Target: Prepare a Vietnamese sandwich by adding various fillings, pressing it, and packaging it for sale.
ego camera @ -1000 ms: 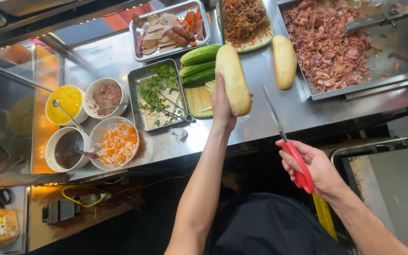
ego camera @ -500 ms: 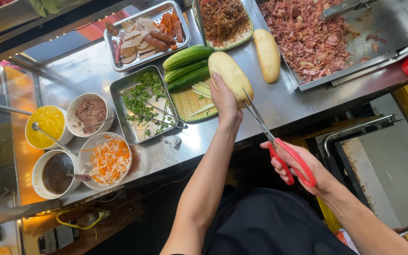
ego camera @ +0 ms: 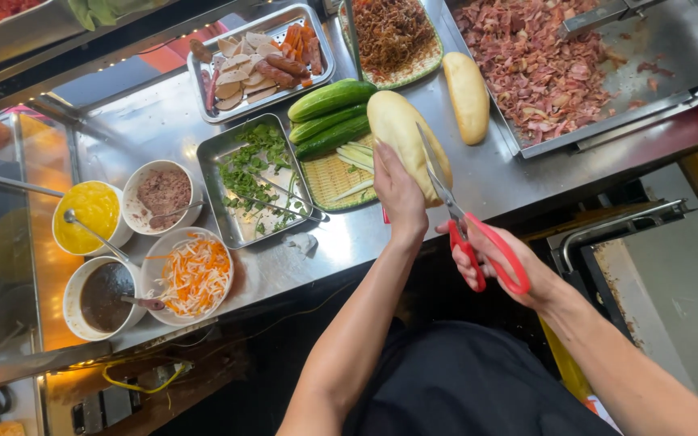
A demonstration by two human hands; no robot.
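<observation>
**Bread roll under the scissors at the bench's near edge**

While the bread roll (ego camera: pixel 401 133) is gripped upright by the closed left hand (ego camera: pixel 399 194) over the near edge of the steel bench (ego camera: pixel 155 129), red-handled scissors (ego camera: pixel 466 218) are held in the right hand (ego camera: pixel 498 258), fingers through the loops, blades laid against the roll's side. No opened cut can be seen in the crust, so slitting is judged barely begun. A second roll (ego camera: pixel 467 97) lies uncut beside the tray of chopped meat (ego camera: pixel 543 69); the fillings appear untouched.
</observation>
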